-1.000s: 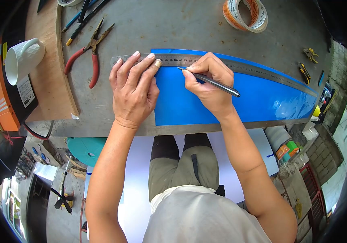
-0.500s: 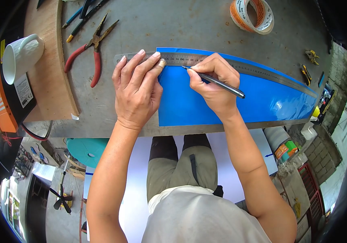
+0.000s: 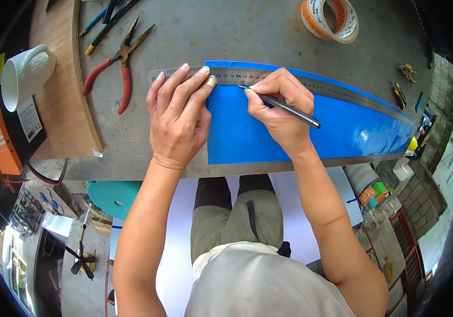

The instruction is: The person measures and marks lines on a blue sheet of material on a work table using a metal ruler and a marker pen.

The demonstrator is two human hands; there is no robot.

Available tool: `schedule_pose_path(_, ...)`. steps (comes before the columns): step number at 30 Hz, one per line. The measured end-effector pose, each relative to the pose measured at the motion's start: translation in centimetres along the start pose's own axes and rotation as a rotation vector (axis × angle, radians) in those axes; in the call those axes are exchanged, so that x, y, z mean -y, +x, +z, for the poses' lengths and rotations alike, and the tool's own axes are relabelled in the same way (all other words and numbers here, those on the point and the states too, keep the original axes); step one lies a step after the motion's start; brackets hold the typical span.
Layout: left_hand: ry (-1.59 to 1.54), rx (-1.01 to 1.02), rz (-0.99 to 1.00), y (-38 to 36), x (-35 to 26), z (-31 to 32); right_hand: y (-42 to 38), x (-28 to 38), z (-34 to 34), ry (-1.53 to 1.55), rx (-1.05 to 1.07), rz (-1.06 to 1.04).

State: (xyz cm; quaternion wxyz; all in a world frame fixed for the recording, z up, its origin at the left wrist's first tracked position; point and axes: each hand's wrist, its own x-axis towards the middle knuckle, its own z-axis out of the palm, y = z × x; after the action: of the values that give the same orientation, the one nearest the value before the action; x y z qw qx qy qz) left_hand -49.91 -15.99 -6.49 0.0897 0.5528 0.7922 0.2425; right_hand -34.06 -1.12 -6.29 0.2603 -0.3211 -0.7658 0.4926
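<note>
Bare arms, light grey top, olive trousers with dark knee patches

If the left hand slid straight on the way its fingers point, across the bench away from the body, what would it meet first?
The left hand already has its fingertips on the steel ruler. Past the ruler's far edge the bare metal bench looks free to the picture's top. The red-handled pliers lie off to the left, probably outside that line.

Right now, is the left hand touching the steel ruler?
Touching. The head view shows the left hand spread flat with its fingertips pressed on the steel ruler near its left end, over the blue sheet.
</note>
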Motion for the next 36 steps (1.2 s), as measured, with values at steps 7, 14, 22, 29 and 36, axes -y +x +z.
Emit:
schedule_pose_path(7, 0.0, 0.004, -0.001, 0.0, 0.0, -0.1, 0.0, 0.2, 0.0, 0.014, 0.007, 0.013)
schedule_pose_path(14, -0.025, -0.005, -0.005, 0.2, -0.3, -0.2, 0.0, 0.1, 0.1, 0.028, -0.006, 0.019)
schedule_pose_path(22, -0.029, -0.015, -0.019, 0.1, -0.2, -0.1, 0.3, 0.9, -0.9, 0.378, -0.06, 0.304)
schedule_pose_path(29, -0.043, -0.021, -0.023, 0.1, -0.3, -0.2, 0.4, 0.8, 0.2, 0.126, 0.016, 0.051)
schedule_pose_path(36, -0.056, -0.027, -0.026, 0.1, -0.2, -0.1, 0.5, 0.0, 0.6, 0.064, 0.035, 0.031)
